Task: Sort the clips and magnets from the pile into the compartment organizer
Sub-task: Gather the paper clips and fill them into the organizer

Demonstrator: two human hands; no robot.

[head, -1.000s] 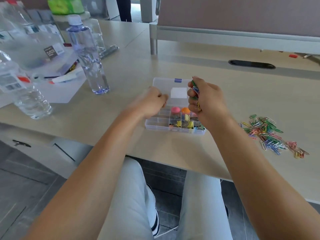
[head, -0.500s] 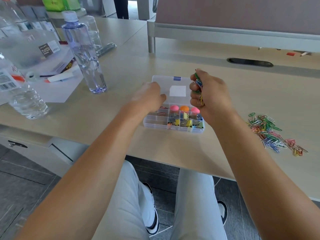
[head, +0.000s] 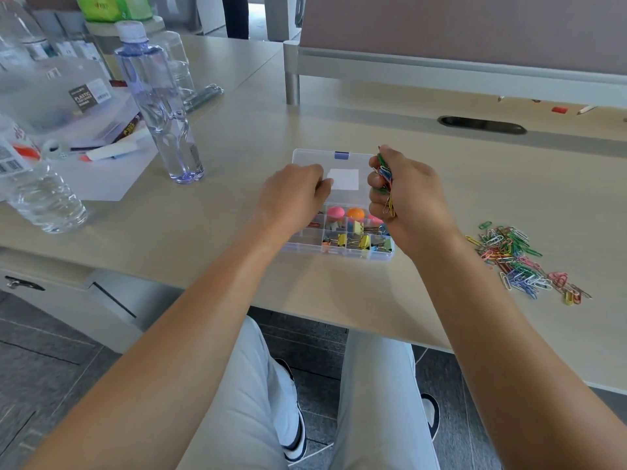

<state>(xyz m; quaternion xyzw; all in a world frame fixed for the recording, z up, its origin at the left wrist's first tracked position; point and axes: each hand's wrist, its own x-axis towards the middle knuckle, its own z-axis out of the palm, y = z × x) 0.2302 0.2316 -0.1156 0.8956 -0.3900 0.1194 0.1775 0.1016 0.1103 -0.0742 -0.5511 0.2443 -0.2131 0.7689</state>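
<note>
We see two hands over one clear compartment organizer [head: 339, 247] lying open on a pale wood-grain surface [head: 237, 157]. The right hand [head: 405, 198] is curled tight round a bunch of coloured paper clips [head: 386, 178], green and blue ones poking out above the fist and a yellow one hanging below. The left hand [head: 293, 195] hovers over the organizer's left side with fingers curled inward; we cannot tell whether it holds anything. Three round magnets show in the middle row: pink [head: 336, 212], orange [head: 355, 213], and a second pink one [head: 375, 219] half hidden by the right hand. Binder clips [head: 353, 237], mostly yellow, fill the near compartments, too tangled for us to count. One loose pile of paper clips [head: 519, 262] lies well to the right of the organizer. The hands cover several compartments. Three water bottles stand at left: one tall and upright [head: 157, 100], one cut off by the frame edge [head: 34, 184], one behind [head: 176, 62]. A clear plastic box [head: 64, 100] sits at far left, its contents blurred. A grey partition [head: 458, 32] runs along the back; dark floor tiles [head: 40, 374] show below.
</note>
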